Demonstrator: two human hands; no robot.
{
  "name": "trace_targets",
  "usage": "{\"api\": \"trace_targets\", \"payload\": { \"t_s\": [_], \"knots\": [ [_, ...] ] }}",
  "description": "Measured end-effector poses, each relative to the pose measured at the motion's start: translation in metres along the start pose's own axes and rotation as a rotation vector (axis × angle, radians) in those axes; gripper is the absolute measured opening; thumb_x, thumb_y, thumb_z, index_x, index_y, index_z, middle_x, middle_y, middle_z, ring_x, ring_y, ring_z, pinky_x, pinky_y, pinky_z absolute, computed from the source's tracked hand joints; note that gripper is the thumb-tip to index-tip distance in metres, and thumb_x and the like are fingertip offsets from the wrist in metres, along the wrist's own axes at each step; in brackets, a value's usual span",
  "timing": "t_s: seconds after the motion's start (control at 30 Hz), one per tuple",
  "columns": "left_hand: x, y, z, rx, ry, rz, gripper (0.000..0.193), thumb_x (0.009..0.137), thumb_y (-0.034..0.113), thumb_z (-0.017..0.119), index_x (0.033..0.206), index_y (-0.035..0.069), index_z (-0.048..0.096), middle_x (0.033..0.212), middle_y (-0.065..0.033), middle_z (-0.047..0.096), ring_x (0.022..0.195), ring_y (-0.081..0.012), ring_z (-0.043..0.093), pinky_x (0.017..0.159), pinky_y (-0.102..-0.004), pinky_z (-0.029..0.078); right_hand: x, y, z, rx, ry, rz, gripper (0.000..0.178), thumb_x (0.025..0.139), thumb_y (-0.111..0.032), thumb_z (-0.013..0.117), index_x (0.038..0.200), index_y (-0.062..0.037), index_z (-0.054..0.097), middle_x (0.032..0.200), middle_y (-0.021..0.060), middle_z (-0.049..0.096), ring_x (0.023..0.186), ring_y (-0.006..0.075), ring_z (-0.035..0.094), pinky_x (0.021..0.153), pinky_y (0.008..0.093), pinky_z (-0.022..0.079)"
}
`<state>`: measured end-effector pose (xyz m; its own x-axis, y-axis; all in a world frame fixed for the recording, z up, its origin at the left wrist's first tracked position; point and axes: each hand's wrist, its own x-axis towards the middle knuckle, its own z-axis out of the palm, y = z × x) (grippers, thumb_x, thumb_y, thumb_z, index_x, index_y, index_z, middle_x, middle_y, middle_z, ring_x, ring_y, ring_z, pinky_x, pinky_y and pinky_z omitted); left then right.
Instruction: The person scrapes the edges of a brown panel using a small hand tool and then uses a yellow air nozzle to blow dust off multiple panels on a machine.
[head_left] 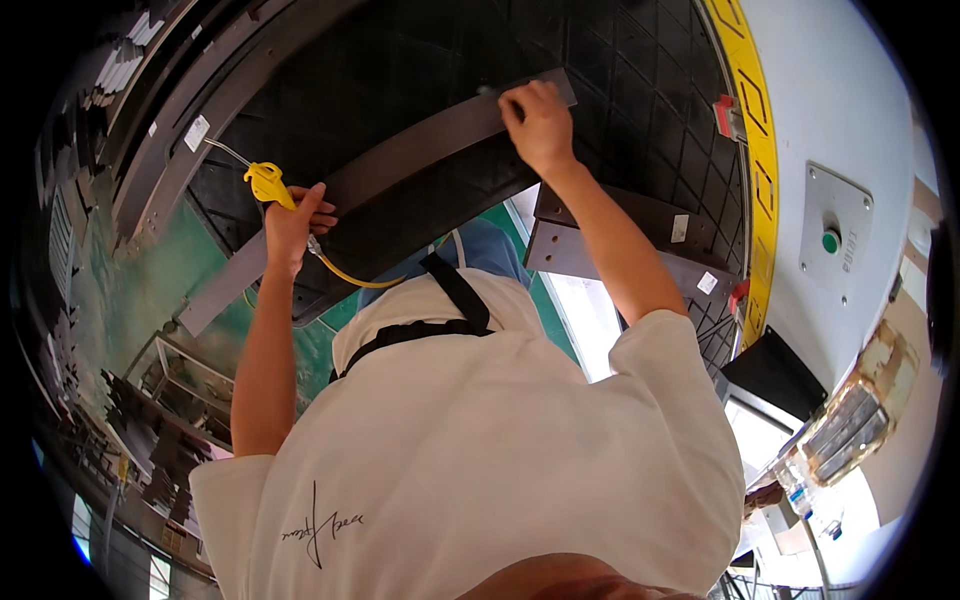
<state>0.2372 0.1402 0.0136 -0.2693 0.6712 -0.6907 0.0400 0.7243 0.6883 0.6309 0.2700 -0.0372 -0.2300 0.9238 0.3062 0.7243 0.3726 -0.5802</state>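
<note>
A long, flat dark metal strip [420, 140] lies slantwise across the black table, its far right end near my right hand. My left hand [290, 225] is closed round a yellow air blow gun [267, 184], whose thin bent metal nozzle points up and left. From its base a yellow hose [350, 277] curves toward my waist. Over the strip's right end, my right hand [541, 125] has its fingers curled in. Whatever they hold, if anything, is hidden; a small blurred grey spot shows just left of them.
Black grid-lined table [640, 100] fills the far side. Two drilled metal plates [580, 250] with white labels lie right of my waist. More long metal strips [180, 150] are at left. A yellow curved edge [757, 150] borders a white machine panel with a green button [831, 241].
</note>
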Motion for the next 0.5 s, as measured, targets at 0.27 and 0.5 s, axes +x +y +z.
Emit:
{"api": "trace_targets", "payload": {
  "t_s": [0.27,0.5],
  "knots": [
    [0.001,-0.001,0.004,0.005,0.05,-0.036,0.029,0.098,0.03,0.08,0.096,0.005,0.065,0.081,-0.0071,0.075,0.066,-0.0181,0.075,0.059,-0.0279,0.055,0.042,0.107,-0.048,-0.031,0.034,0.181,0.009,0.091,-0.015,0.079,0.093,-0.007,0.077,0.09,0.0104,0.07,0.087,0.0336,0.068,0.078,0.0432,0.055],
    [0.003,-0.005,0.004,-0.009,0.06,-0.053,0.029,0.098,0.03,0.08,0.093,0.006,0.065,0.08,-0.0062,0.075,0.065,-0.0168,0.073,0.058,-0.0279,0.055,0.045,0.082,-0.064,0.012,-0.147,-0.164,0.007,0.09,-0.007,0.078,0.096,-0.0094,0.078,0.092,0.0066,0.07,0.092,0.0303,0.066,0.082,0.0406,0.053]
  ]
}}
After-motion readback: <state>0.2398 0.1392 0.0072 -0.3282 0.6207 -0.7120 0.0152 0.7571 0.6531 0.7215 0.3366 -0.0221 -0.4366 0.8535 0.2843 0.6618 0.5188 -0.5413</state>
